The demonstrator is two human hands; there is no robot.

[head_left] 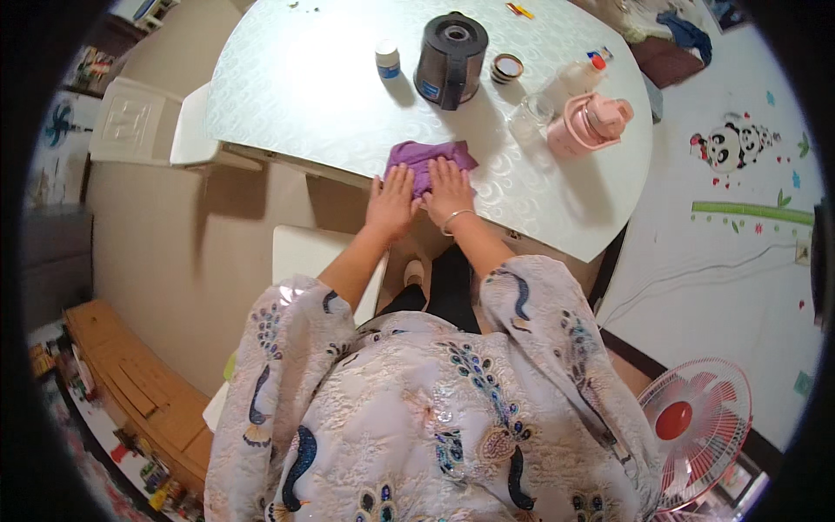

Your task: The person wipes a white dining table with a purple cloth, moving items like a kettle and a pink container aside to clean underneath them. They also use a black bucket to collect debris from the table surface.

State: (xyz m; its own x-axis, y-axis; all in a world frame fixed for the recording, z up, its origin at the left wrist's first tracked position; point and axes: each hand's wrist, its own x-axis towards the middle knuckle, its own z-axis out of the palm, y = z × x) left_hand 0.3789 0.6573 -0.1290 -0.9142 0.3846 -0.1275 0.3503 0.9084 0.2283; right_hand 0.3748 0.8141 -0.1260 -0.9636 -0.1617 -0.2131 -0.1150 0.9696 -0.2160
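A crumpled purple cloth point(422, 154) lies at the near edge of the white patterned table point(296, 96). Both palms face down on it, side by side. My left hand point(394, 204) rests on its left part with the fingers stretched forward. On its right part lies my right hand point(448, 189), fingers also extended, a bracelet round the wrist. Neither hand grips the cloth. Beyond it stands a dark thermos jug point(452, 56) with its handle toward me. A small white bottle with a blue label point(388, 61) is left of the jug.
Right of the jug are a small jar point(506, 69), a clear glass point(531, 115), a red-capped bottle point(581, 76) and a pink lidded tumbler point(588, 126). White chairs point(130, 122) stand at the left. A pink-red fan point(696, 426) is at lower right.
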